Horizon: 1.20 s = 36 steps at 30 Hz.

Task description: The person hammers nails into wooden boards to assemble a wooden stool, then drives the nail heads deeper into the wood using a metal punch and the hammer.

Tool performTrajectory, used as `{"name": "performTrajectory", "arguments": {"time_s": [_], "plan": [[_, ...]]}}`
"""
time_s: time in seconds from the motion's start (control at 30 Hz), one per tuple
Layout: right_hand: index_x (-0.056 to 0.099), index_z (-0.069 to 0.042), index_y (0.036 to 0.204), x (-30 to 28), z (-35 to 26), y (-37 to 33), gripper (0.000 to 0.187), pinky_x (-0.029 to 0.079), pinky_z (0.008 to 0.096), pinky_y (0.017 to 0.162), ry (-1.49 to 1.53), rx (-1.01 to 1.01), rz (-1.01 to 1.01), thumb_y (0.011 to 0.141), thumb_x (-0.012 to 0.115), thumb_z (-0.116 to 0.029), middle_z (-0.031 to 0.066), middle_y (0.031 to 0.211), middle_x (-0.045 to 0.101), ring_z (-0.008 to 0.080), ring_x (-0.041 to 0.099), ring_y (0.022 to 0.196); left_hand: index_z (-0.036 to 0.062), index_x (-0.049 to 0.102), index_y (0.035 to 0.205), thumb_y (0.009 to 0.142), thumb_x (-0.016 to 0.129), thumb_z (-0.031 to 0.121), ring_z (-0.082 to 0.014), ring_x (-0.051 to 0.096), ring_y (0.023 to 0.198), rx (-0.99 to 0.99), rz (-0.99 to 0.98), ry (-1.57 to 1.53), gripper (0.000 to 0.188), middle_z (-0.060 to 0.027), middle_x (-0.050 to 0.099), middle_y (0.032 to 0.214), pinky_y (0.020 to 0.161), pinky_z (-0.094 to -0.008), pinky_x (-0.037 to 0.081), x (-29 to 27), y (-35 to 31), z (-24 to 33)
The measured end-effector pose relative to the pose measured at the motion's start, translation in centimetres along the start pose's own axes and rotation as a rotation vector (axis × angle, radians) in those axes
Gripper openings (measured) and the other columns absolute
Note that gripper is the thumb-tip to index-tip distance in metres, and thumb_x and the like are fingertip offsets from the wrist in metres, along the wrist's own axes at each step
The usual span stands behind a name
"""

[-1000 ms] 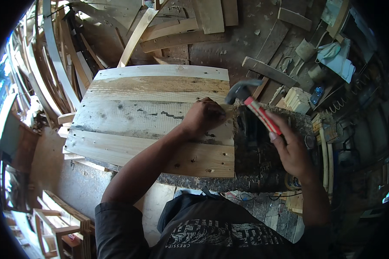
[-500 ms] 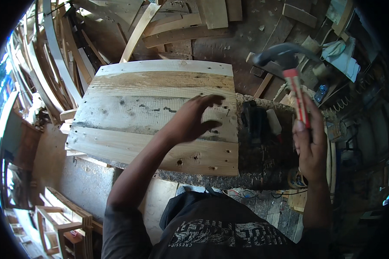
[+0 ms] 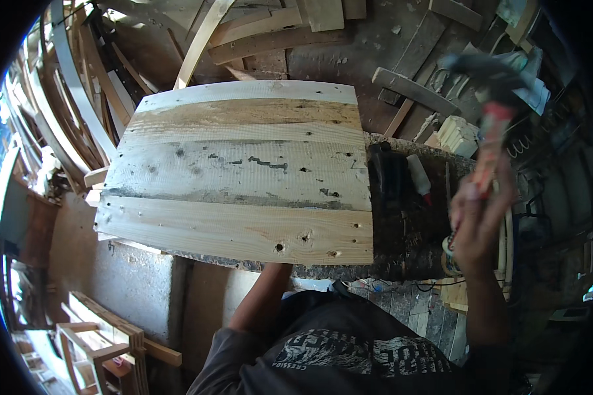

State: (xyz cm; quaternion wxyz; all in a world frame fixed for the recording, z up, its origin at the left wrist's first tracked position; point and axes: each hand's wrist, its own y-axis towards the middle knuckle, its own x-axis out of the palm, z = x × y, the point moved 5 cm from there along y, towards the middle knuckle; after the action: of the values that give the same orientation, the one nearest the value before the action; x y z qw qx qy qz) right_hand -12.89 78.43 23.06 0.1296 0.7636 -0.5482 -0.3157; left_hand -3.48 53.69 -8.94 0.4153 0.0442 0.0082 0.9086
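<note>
A panel of pale wooden planks (image 3: 244,171), marked with knots, holes and dark stains, lies on the workbench. My right hand (image 3: 479,214), closed round the red and pale handle of a claw hammer (image 3: 491,141), is raised to the right of the panel. The hammer's dark head is blurred by motion. My left hand (image 3: 278,271) reaches in below the panel's near edge; only the wrist and forearm show, and its fingers are hidden beneath the wood.
Right of the panel, a black tool (image 3: 387,174) and a white bottle with a red tip (image 3: 418,178) lie on the dark workbench (image 3: 412,234). Loose boards (image 3: 270,36) lie beyond it. Long strips of wood (image 3: 79,79) lean at the left, above a small wooden frame (image 3: 105,339).
My left hand has left the top of the panel and gone under its near edge. The hammer in my right hand has swung slightly to the right.
</note>
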Motion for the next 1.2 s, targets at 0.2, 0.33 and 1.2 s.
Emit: {"name": "performTrajectory", "arguments": {"time_s": [0.2,0.33,1.2], "plan": [[0.039,-0.013,0.143,2.5,0.1,-0.4,0.048,0.051,0.0423,0.089,-0.504,-0.188,-0.473,0.096,0.049,-0.008,0.0162,0.128,0.058,0.0349,0.062,0.11,0.0005,0.059,0.113,0.092,0.059,0.014,-0.018,0.064,0.086,-0.065,-0.029,-0.099,0.024,-0.0124,0.066,0.097,0.078,-0.0306,0.051,1.6,2.7,-0.4],[0.035,-0.004,0.143,0.1,-3.2,0.2,0.045,0.05,0.0408,0.085,-0.248,-0.104,-0.156,0.1,0.043,-0.015,0.0197,0.112,0.059,0.0309,0.062,0.099,0.0008,0.059,0.112,0.092,0.059,0.014,-0.0181,0.064,0.086,-0.08,-0.036,-0.107,0.024,-0.0123,0.066,0.096,0.078,-0.0308,0.051,1.4,2.5,-0.7],[0.033,-0.008,0.145,1.6,-2.2,-0.3,0.046,0.034,0.018,0.04,-0.087,-0.23,0.028,0.102,0.042,-0.019,0.0043,0.075,0.05,0.0037,0.043,0.051,0.0026,0.058,0.11,0.093,0.059,0.018,-0.0192,0.064,0.085,-0.137,-0.098,-0.118,0.024,-0.0118,0.066,0.094,0.077,-0.0327,0.051,1.5,2.4,-1.1]]}}
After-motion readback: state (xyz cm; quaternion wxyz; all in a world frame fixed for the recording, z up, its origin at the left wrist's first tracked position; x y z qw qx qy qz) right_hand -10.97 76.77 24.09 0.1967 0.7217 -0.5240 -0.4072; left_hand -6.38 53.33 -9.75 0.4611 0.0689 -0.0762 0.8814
